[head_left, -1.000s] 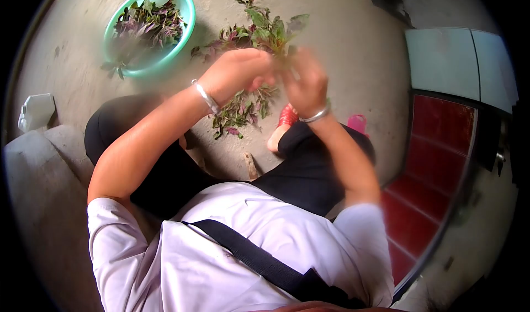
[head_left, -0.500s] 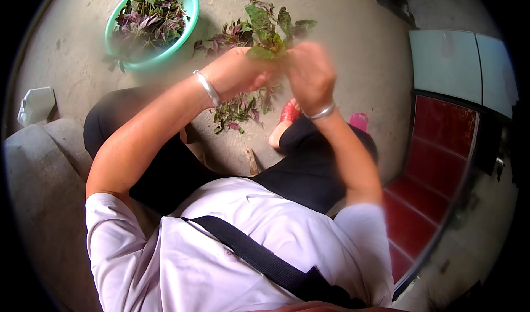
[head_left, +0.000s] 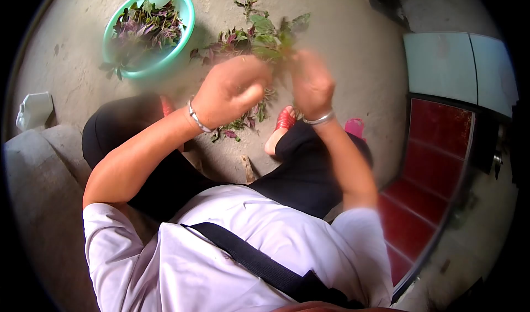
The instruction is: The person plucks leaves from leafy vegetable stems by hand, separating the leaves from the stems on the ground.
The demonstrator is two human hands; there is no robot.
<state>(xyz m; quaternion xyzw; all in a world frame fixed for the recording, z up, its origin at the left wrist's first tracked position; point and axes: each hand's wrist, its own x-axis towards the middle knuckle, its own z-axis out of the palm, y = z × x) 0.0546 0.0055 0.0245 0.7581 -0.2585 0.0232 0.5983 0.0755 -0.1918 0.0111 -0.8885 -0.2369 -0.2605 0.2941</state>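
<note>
My right hand, blurred at the fingertips, is closed around a leafy stem with green leaves fanning above it. To its left, my left hand is closed with curled fingers, apart from the right one; what it holds, if anything, is hidden. Beyond the hands, a pile of purple-green leafy stems lies on the floor. Smaller loose leaves are scattered below my left wrist. At upper left stands a mint-green basin holding plucked purple and green leaves.
A red sandal is on my foot near the leaves. A pink object sits beside my knee. White plastic container at far left; red-tiled step and pale cabinet at right. A wooden piece lies between my legs.
My left hand has pulled back down and left, away from the right hand and the leafy stem. My right hand has stayed near its place, slightly lower.
</note>
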